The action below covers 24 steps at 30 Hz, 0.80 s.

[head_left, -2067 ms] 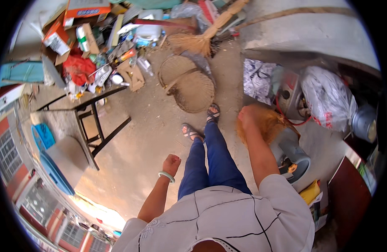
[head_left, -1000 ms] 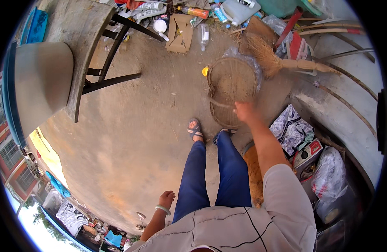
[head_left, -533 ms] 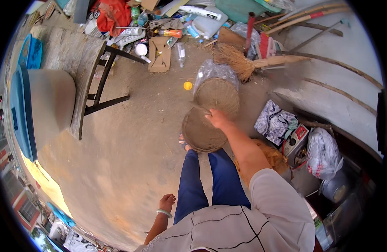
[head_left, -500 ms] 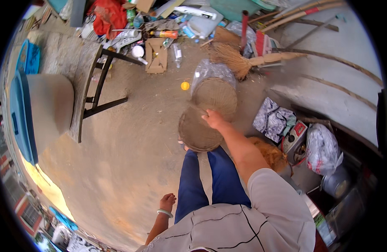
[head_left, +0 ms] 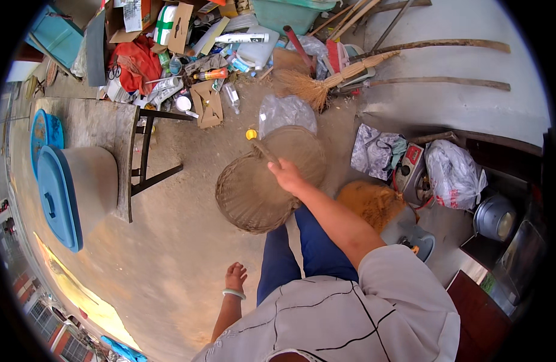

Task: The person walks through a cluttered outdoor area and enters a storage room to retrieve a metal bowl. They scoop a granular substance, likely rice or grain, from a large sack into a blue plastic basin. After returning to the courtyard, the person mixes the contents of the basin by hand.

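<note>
My right hand is closed around the stout handle of a brown wicker basket. The basket hangs in front of my legs, its two rounded halves lying either side of the handle. I can see only bare weave inside. Beyond its far rim a clear plastic bag lies on the ground. Low on the left, my left hand hangs free beside my thigh, fingers loosely apart, holding nothing. A pale bangle circles that wrist.
A lidded bin and a worn table stand at left. Cardboard, bottles and a red cloth are heaped at the far side, near a straw broom. Close on my right are an orange-brown furry animal and bagged items.
The basket has swung left and tilted, showing more of its woven side, with my right hand still on its handle. My view has shifted. The left hand's fingers have spread a little.
</note>
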### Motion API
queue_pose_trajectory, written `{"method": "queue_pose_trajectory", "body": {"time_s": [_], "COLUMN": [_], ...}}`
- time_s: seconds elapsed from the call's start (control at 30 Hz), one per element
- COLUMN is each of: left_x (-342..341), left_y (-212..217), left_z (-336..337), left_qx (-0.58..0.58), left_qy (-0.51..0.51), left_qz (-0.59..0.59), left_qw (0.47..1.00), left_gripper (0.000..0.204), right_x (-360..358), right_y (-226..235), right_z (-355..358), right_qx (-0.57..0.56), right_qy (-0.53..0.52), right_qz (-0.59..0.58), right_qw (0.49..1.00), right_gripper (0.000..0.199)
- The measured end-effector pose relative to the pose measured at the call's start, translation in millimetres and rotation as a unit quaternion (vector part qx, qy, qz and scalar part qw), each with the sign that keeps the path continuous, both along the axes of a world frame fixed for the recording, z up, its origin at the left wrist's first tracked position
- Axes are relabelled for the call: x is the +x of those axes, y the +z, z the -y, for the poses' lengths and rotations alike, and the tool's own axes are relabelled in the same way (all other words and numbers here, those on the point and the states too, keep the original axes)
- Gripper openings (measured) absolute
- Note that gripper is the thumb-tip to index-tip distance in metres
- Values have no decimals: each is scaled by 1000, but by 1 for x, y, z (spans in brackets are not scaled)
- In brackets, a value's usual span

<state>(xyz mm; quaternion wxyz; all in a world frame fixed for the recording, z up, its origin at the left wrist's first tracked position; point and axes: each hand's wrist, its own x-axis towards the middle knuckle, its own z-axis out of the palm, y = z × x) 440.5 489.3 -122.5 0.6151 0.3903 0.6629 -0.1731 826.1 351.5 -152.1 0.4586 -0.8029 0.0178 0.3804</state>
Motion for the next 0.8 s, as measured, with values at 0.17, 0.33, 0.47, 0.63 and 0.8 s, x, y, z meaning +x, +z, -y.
{"method": "queue_pose_trajectory", "body": {"time_s": [0.17, 0.33, 0.47, 0.63, 0.8], "left_x": [38, 49, 84, 108, 49], "left_y": [21, 36, 67, 96, 72], "left_z": [-15, -32, -35, -22, -24], "left_qx": [-25, -70, 114, 206, 148], "left_qy": [84, 144, 115, 106, 157], "left_qz": [-5, 85, 95, 141, 17], "left_qw": [996, 983, 982, 963, 976], "left_gripper": [69, 59, 40, 37, 35], "right_x": [-46, -57, -17, 15, -53], "right_y": [5, 21, 69, 71, -15], "right_z": [-31, -49, -59, -76, -103], "right_qx": [27, 119, 149, 132, 52], "right_qy": [4, 45, 30, 97, 151], "right_qz": [7, -55, -27, -10, -66], "right_qw": [1000, 990, 988, 986, 985], "right_gripper": [46, 46, 44, 42, 47]}}
